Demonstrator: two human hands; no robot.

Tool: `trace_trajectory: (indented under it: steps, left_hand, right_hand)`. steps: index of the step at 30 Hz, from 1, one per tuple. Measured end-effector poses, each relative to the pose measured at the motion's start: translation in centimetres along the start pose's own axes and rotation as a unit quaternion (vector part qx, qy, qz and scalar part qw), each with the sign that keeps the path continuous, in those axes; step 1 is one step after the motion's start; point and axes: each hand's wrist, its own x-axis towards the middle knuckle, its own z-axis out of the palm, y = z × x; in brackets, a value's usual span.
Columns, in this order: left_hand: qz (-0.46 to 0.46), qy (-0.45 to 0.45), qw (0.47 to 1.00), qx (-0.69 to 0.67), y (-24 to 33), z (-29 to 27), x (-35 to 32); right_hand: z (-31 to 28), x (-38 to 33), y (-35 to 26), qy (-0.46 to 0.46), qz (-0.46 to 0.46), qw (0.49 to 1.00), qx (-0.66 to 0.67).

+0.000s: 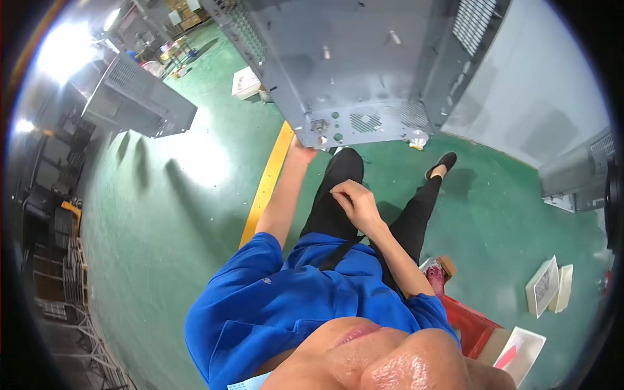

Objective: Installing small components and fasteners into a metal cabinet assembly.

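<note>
A grey sheet-metal cabinet [351, 71] with perforated panels hangs or stands in front of me, its open side toward me. My left hand [303, 153] is at the cabinet's near left corner, against its lower edge, and the fingers are hidden behind the metal. Over my thigh, apart from the cabinet, my right hand [357, 203] is closed with the thumb and fingers curled together. Whatever may be between those fingers is too small or hidden to make out. Next to the left hand, a small metal fitting [318, 125] sits on the cabinet's holed bottom panel.
Another grey cabinet [140, 97] is at the left. A large pale panel [520, 84] rises at the right. White bins [543, 286] and a red container [465, 325] stand at the lower right. A yellow line [265, 188] crosses the green floor. Metal racks [55, 273] line the far left.
</note>
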Motion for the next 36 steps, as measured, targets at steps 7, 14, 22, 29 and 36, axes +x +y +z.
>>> trace_trajectory:
  steps: [7, 14, 22, 29, 36]
  left_hand:
    - [0.075, 0.049, 0.996, -0.025, 0.7, -2.6, 1.4]
    - [0.075, 0.050, 0.996, 0.000, -1.6, -0.7, 1.3]
    - [0.104, 0.089, 0.991, 0.004, 0.4, -2.4, 0.1]
    - [0.107, 0.128, 0.986, -0.026, -0.7, 0.5, -2.8]
    - [0.099, 0.140, 0.984, 0.040, 1.0, -1.9, -2.7]
  right_hand:
    - [-1.1, -0.9, -0.7, -0.003, 0.040, 0.999, 0.029]
    - [-2.4, -3.0, 1.0, 0.006, 0.113, 0.991, 0.070]
    - [-5.1, -1.8, 2.0, -0.005, 0.176, 0.979, 0.101]
    - [-7.1, -2.4, 3.2, 0.024, 0.183, 0.976, 0.120]
    - [-7.2, -2.2, 4.0, 0.007, 0.194, 0.975, 0.111]
